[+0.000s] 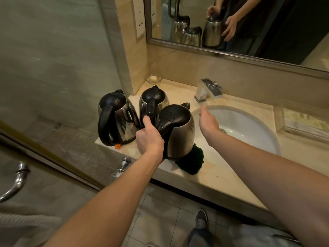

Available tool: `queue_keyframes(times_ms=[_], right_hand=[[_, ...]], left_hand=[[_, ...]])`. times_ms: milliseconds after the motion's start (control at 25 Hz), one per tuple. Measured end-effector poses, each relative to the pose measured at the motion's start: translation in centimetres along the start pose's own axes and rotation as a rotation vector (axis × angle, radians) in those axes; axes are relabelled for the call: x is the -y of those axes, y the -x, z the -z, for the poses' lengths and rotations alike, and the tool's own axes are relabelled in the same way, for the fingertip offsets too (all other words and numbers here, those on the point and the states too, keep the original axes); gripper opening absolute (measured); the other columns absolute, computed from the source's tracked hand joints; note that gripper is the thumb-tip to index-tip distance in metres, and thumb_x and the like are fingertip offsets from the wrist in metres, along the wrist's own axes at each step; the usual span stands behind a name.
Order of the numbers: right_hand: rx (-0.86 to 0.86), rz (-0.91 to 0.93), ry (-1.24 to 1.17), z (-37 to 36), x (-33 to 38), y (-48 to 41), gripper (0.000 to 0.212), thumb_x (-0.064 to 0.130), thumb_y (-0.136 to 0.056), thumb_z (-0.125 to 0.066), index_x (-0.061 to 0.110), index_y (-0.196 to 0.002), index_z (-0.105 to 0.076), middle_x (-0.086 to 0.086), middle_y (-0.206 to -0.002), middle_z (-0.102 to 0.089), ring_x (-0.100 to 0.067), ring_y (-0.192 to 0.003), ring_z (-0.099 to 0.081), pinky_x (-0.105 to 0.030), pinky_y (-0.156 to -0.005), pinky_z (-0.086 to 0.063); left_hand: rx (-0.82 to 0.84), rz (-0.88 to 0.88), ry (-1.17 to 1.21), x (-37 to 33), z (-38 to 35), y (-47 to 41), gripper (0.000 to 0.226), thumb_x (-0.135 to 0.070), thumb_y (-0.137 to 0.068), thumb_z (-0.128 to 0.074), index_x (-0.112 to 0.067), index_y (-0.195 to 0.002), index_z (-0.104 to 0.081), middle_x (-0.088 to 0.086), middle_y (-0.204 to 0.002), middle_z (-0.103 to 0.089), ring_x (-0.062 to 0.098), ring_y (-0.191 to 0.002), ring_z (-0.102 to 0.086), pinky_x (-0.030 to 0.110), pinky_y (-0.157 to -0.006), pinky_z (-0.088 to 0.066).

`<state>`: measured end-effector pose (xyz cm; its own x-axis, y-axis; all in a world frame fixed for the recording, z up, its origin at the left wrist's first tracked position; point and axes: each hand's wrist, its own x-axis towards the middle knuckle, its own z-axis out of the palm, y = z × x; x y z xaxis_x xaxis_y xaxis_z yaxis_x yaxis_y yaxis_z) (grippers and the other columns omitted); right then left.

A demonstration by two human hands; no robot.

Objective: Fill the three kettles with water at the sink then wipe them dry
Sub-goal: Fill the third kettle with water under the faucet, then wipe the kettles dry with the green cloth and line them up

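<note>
Beige marble countertop [213,168] forms the work surface, with a white oval basin [249,122] set into it and a chrome faucet [208,90] mounted behind the basin rim. A framed mirror [267,24] occupies the wall above. Three stainless-steel kettles with black lids and handles are grouped on the counter's left end, close together. The left kettle [122,111] stands upright at the counter's outer corner, with a small orange item [117,146] at its base. The rear kettle [154,97] stands upright nearest the wall, water droplets visible on its lid. The near kettle [179,132] is positioned just left of the basin, spout pointing toward the faucet, droplets on its lid. Its base sits over a dark green cloth [192,161] bunched at the counter's front edge; whether the base rests on the cloth or is lifted clear cannot be determined. The left hand [149,139] grasps the near kettle's black handle, fingers wrapped round it, thumb raised. The right hand [208,121] is released, fingers extended, holding nothing, located beside the near kettle's body over the basin's left rim and not touching it. A small glass dish [153,78] sits in the rear corner. A glass partition [53,68] borders the counter's left side.
</note>
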<state>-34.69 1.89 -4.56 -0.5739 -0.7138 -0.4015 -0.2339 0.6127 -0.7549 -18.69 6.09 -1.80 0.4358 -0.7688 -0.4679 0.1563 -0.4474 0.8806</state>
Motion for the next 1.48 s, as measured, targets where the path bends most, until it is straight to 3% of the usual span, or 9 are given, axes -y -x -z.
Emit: queue_keyframes(times_ms=[160,320,520,720,800,880,1040,1280,1480], right_hand=[[0.24,-0.274,-0.034,0.3,-3.4,0.7,0.073,0.069,-0.095,-0.017,0.02,-0.14,-0.047,-0.006,-0.154,-0.032,-0.037,-0.138,-0.034,-0.058,-0.096,-0.043],[0.323,-0.356,-0.119,-1.1,-5.7,1.0,0.071,0.067,-0.096,-0.02,0.021,-0.147,-0.038,-0.008,-0.159,-0.023,-0.04,-0.142,-0.027,-0.06,-0.099,-0.044],[0.297,-0.343,-0.203,-2.1,-7.1,0.5,0.07,0.064,-0.098,-0.022,0.019,-0.15,-0.034,-0.008,-0.158,-0.027,-0.036,-0.142,-0.029,-0.053,-0.109,-0.037],[0.246,-0.312,-0.149,-1.0,-7.5,0.0,0.073,0.067,-0.095,-0.022,0.017,-0.145,-0.04,-0.008,-0.152,-0.037,-0.035,-0.136,-0.038,-0.049,-0.095,-0.047],[0.159,-0.292,-0.173,0.1,-7.5,-0.1,0.07,0.065,-0.096,-0.024,0.013,-0.133,-0.052,-0.009,-0.136,-0.049,-0.035,-0.127,-0.046,-0.049,-0.09,-0.05],[0.033,-0.271,-0.207,1.6,-7.3,-0.2,0.064,0.061,-0.096,-0.026,0.011,-0.106,-0.062,-0.009,-0.115,-0.056,-0.033,-0.109,-0.054,-0.051,-0.092,-0.051],[-0.121,-0.249,-0.422,4.2,-5.6,0.0,0.05,0.052,-0.092,-0.034,0.011,-0.082,-0.06,-0.013,-0.104,-0.061,-0.031,-0.093,-0.06,-0.05,-0.09,-0.051],[-0.124,-0.312,-0.73,4.3,-3.1,0.8,0.049,0.053,-0.085,-0.041,0.01,-0.07,-0.063,-0.016,-0.11,-0.061,-0.033,-0.09,-0.064,-0.044,-0.08,-0.055],[-0.044,-0.398,-0.832,2.8,-2.9,1.9,0.043,0.048,-0.092,-0.044,0.01,-0.075,-0.056,-0.014,-0.093,-0.066,-0.029,-0.081,-0.064,-0.036,-0.075,-0.053]], left_hand=[[-0.017,-0.005,-0.013,0.2,0.1,-0.2,0.046,-0.057,-0.093,-0.04,-0.018,-0.075,-0.057,0.003,-0.071,-0.064,0.02,-0.069,-0.061,0.05,-0.088,-0.055],[-0.032,-0.035,-0.042,0.6,0.1,-0.2,0.047,-0.058,-0.089,-0.04,-0.02,-0.067,-0.057,0.003,-0.068,-0.065,0.024,-0.073,-0.064,0.053,-0.087,-0.055],[-0.05,-0.037,-0.06,1.6,0.2,-0.4,0.043,-0.059,-0.088,-0.04,-0.025,-0.064,-0.051,0.003,-0.07,-0.063,0.028,-0.08,-0.064,0.057,-0.086,-0.053],[-0.046,-0.034,-0.06,2.0,0.2,-0.3,0.046,-0.054,-0.095,-0.041,-0.021,-0.065,-0.05,0.003,-0.064,-0.059,0.022,-0.065,-0.06,0.055,-0.086,-0.055],[-0.042,-0.049,-0.066,2.0,0.1,-0.3,0.047,-0.055,-0.095,-0.04,-0.019,-0.067,-0.052,0.003,-0.063,-0.059,0.022,-0.064,-0.06,0.055,-0.085,-0.055],[-0.051,-0.058,-0.062,2.1,-0.1,-0.3,0.046,-0.055,-0.094,-0.04,-0.019,-0.068,-0.054,0.002,-0.063,-0.06,0.022,-0.065,-0.061,0.055,-0.086,-0.054],[-0.068,-0.033,-0.05,2.3,-0.8,-0.1,0.045,-0.059,-0.09,-0.041,-0.02,-0.071,-0.053,0.002,-0.067,-0.062,0.025,-0.071,-0.063,0.055,-0.088,-0.054],[-0.062,-0.012,-0.087,3.5,-1.8,0.5,0.054,-0.06,-0.089,-0.037,-0.016,-0.066,-0.056,0.004,-0.064,-0.061,0.034,-0.077,-0.067,0.053,-0.085,-0.054],[-0.066,-0.035,-0.075,4.3,-2.6,0.1,0.054,-0.06,-0.087,-0.037,-0.018,-0.061,-0.057,0.002,-0.061,-0.061,0.032,-0.074,-0.066,0.054,-0.083,-0.056]])
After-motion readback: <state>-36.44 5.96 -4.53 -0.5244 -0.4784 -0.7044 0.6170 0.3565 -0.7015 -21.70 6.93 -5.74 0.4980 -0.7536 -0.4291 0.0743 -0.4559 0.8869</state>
